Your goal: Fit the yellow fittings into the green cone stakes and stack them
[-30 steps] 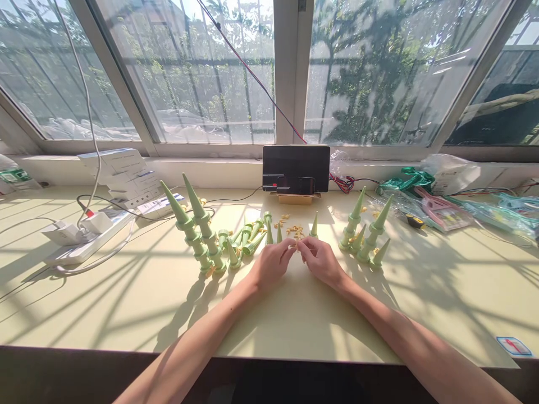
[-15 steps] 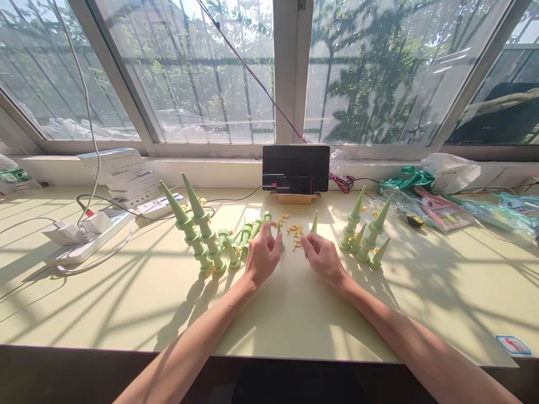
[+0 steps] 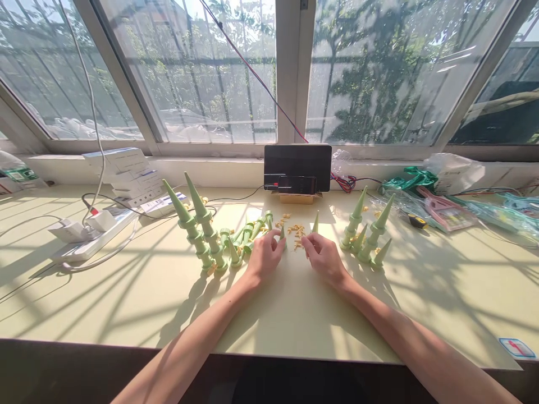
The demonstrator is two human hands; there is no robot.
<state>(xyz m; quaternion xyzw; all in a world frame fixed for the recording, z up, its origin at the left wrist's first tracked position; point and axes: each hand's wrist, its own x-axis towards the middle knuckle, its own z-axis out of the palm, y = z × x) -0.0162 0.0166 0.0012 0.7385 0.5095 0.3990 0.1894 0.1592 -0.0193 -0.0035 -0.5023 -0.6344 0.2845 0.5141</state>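
My left hand (image 3: 266, 255) is curled at the middle of the table, its fingers closed about a small green cone (image 3: 283, 232) that points up at the fingertips. My right hand (image 3: 324, 257) is pinched beside the loose yellow pegs (image 3: 297, 230); what lies between its fingertips is too small or hidden. Another green cone (image 3: 315, 222) rises just behind that hand, its base hidden. Tall ringed green spikes (image 3: 204, 217) and a shorter cone (image 3: 234, 255) stand left of my left hand, near a pile of green ringed parts (image 3: 248, 232). More green spikes (image 3: 373, 241) stand at right.
A black screen (image 3: 297, 163) with a phone (image 3: 297, 184) before it stands at the back. At left are a power strip (image 3: 88, 247) with cables and white boxes (image 3: 126, 177). Plastic bags (image 3: 455, 171) and a yellow-black tool (image 3: 416, 220) lie at right.
My left index finger has come down from its raised position toward the thumb at the small cone. My right hand stays nearly in place. The view has shifted slightly.
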